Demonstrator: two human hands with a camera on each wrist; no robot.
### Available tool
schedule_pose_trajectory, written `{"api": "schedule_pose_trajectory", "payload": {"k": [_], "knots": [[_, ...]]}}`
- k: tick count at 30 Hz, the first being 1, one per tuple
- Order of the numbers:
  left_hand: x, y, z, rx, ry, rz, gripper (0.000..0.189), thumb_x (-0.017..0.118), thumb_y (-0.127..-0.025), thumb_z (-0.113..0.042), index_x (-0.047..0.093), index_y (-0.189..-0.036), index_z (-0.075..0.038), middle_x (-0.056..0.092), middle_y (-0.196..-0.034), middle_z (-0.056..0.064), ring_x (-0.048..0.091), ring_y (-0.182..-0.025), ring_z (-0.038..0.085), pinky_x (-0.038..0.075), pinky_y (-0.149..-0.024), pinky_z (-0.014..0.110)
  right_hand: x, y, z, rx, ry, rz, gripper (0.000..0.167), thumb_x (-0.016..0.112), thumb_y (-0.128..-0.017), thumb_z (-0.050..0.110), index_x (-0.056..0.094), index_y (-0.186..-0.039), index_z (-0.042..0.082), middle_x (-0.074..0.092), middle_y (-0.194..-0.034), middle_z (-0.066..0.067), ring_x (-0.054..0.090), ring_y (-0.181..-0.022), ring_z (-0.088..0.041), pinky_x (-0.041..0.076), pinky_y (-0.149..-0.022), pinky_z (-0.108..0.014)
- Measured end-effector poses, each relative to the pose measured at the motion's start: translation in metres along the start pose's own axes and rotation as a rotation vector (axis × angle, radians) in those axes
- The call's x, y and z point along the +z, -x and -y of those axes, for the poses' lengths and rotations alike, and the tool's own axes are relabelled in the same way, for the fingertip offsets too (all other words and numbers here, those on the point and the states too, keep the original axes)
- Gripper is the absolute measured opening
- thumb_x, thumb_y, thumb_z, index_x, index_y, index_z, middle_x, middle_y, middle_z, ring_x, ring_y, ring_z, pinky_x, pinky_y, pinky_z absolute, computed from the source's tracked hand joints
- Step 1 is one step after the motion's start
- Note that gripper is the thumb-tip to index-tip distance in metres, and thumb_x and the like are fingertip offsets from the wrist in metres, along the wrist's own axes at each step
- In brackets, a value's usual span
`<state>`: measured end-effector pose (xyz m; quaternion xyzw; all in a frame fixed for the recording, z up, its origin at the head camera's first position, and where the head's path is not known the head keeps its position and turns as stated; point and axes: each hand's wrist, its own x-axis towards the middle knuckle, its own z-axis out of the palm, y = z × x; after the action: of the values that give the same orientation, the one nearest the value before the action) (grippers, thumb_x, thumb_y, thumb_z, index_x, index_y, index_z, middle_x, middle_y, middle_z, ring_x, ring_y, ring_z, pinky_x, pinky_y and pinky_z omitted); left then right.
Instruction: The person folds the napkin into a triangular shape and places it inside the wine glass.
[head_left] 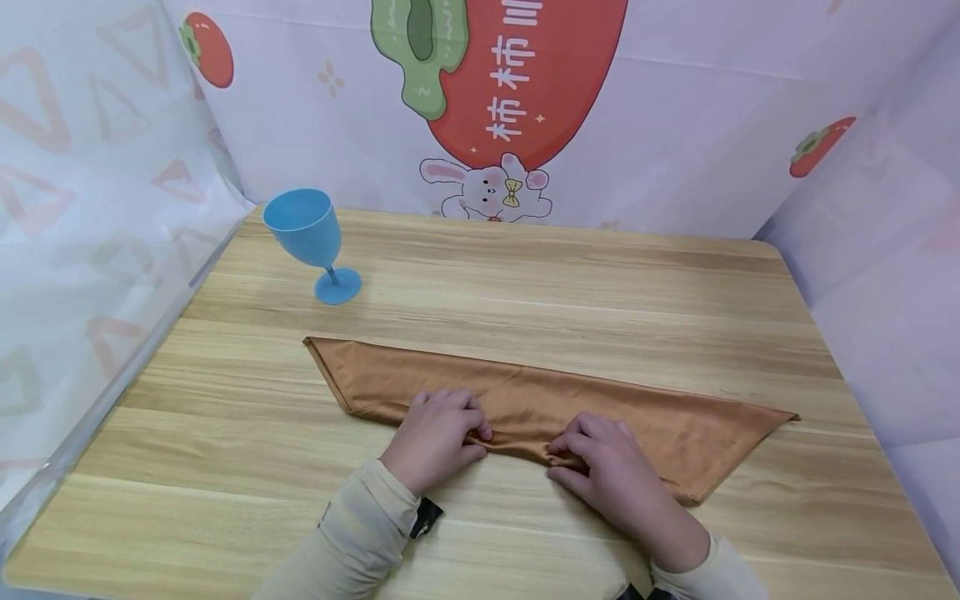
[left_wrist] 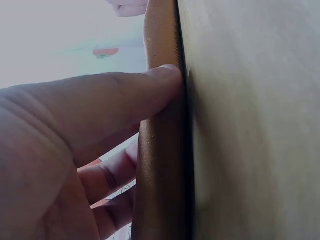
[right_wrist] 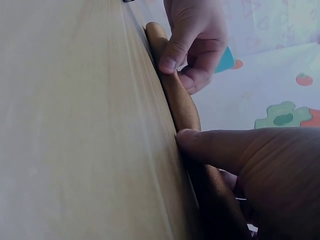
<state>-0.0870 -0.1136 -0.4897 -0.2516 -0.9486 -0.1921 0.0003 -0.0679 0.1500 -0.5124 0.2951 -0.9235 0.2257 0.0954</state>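
A brown satiny cloth (head_left: 525, 392) lies folded in a long band across the table, its ends slanting to points. My left hand (head_left: 438, 437) pinches its near edge left of the middle, thumb in front and fingers on top. A short way to the right, my right hand (head_left: 611, 467) pinches the same edge. In the left wrist view the thumb (left_wrist: 162, 80) presses the rounded cloth edge (left_wrist: 160, 175) just above the tabletop. Both hands show on that edge in the right wrist view, where the cloth (right_wrist: 182, 107) looks like a thick roll.
A blue plastic goblet (head_left: 307, 237) stands upright at the back left of the wood-grain table (head_left: 600, 283). Behind the table hangs a white printed backdrop (head_left: 675, 125) with a large red fruit and a rabbit. Pale sheets also hang at the left and right sides.
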Motion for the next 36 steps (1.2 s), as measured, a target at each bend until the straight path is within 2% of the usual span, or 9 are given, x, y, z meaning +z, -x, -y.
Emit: {"api": "schedule_pose_trajectory", "payload": {"k": [12,24,36], "knots": [[0.0000,-0.0007,0.0001,0.006,-0.007,-0.006,0.008,0.081,-0.084,-0.028,0.074,-0.085,-0.027,0.063,-0.091,-0.014,0.054,-0.088,0.013,0.038,-0.081,0.039,0.0009,-0.0004,-0.0007,-0.021,-0.005,-0.025,0.018,0.087,-0.078,0.025,0.073,-0.091,0.024,0.061,-0.090,0.018,0.057,-0.085,-0.003,0.039,-0.077,-0.033],[0.0028,-0.0001,0.0034,0.018,-0.014,-0.034,0.007,0.080,-0.085,-0.029,0.073,-0.088,-0.027,0.066,-0.092,-0.014,0.057,-0.088,0.014,0.041,-0.084,0.044,-0.0011,-0.0009,0.0007,0.014,-0.012,-0.024,0.017,0.084,-0.081,0.022,0.070,-0.092,0.025,0.063,-0.089,0.021,0.055,-0.083,-0.001,0.039,-0.078,-0.033],[0.0021,-0.0001,0.0040,0.014,-0.009,-0.039,0.006,0.077,-0.088,-0.030,0.073,-0.090,-0.026,0.068,-0.091,-0.014,0.058,-0.086,0.013,0.041,-0.081,0.042,-0.0024,-0.0017,0.0017,0.011,-0.018,-0.040,0.017,0.083,-0.082,0.018,0.070,-0.092,0.024,0.066,-0.089,0.020,0.056,-0.082,-0.001,0.040,-0.079,-0.034]]}}
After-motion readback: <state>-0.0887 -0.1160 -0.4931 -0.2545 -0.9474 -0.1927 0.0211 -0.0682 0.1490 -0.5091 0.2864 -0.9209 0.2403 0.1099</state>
